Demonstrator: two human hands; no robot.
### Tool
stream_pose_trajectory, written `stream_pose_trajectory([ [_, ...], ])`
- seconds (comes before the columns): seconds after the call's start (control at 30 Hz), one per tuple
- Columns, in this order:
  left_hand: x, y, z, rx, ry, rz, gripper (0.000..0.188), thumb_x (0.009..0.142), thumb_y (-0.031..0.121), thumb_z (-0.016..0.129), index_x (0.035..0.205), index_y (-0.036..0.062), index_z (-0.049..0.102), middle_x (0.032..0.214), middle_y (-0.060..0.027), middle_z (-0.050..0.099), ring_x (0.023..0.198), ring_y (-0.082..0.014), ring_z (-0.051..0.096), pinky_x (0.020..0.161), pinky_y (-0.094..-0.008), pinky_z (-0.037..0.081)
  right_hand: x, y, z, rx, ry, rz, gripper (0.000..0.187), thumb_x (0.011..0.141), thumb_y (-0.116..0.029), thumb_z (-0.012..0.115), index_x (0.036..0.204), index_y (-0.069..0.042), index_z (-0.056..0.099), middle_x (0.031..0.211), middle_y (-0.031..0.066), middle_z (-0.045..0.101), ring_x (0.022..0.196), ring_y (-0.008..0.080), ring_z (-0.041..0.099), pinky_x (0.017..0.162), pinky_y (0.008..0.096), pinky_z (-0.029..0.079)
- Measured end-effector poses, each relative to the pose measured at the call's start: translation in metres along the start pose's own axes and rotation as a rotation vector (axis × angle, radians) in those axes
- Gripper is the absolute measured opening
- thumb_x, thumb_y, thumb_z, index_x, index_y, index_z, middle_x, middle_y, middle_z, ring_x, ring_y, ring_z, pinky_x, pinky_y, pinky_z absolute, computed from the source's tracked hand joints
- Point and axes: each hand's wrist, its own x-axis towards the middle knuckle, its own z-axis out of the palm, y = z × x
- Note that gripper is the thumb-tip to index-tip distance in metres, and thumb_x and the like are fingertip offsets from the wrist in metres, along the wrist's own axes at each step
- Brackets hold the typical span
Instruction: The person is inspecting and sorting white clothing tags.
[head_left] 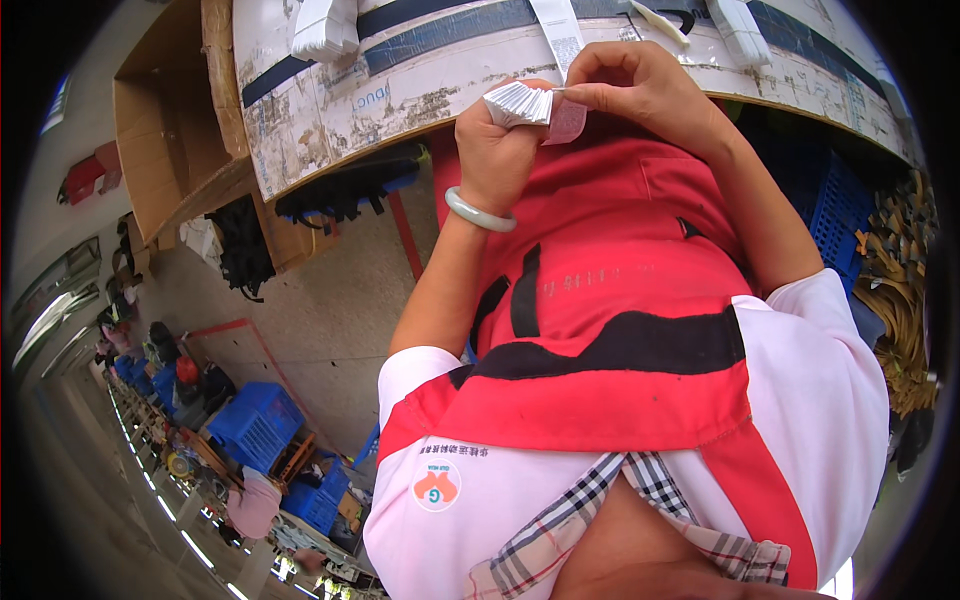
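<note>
My left hand [497, 155], with a pale bangle [480, 211] at its wrist, is closed round a thick stack of white labels [520, 104] whose edges fan out on top. My right hand [650, 90] is just to the right, thumb and forefinger pinched on the thin end of a white label beside the stack. A pinkish, see-through label piece [568, 122] hangs below the pinch, between the two hands. Beyond them, a long printed white label strip [558, 32] lies on the worn table [420, 108].
Two more bundles of white labels, one at the far left [325, 30] and one at the far right [738, 30], lie on the table. An open cardboard box [165, 130] stands left of it. Blue crates [838, 205] and brown pieces [895, 300] are at the right.
</note>
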Motion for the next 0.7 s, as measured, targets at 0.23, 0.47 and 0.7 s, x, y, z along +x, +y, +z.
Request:
stream_pose_trajectory([
  [0.23,0.002,-0.003,-0.001,-0.527,-0.161,-0.418,0.041,0.094,0.04,0.06,0.098,-0.0012,0.062,0.074,-0.008,0.065,0.062,-0.0137,0.063,0.056,-0.0231,0.051,0.002,-0.023,0.013,0.277,-0.153,0.123,0.011,0.092,-0.014,0.066,0.091,-0.003,0.066,0.077,0.001,0.061,0.069,0.006,0.056,0.061,0.02,0.045],
  [0.47,0.001,-0.001,-0.002,-0.51,-0.249,-0.464,0.033,0.095,0.032,0.062,0.104,-0.0004,0.06,0.077,-0.0039,0.054,0.072,-0.0167,0.06,0.063,-0.0265,0.05,0.014,0.012,0.004,-0.055,0.041,-0.045,0.014,0.092,-0.014,0.065,0.099,-0.003,0.068,0.091,0.002,0.06,0.08,0.0099,0.059,0.07,0.0231,0.047],
  [0.7,0.006,-0.003,0.0,-0.514,-0.206,-0.464,0.02,0.093,0.015,0.065,0.104,-0.0015,0.062,0.077,-0.0027,0.058,0.065,-0.0123,0.059,0.058,-0.0243,0.05,0.048,0.043,-0.018,-0.672,0.385,-0.272,0.015,0.081,-0.015,0.073,0.092,-0.006,0.073,0.094,0.0113,0.062,0.087,0.0269,0.061,0.076,0.0339,0.05],
])
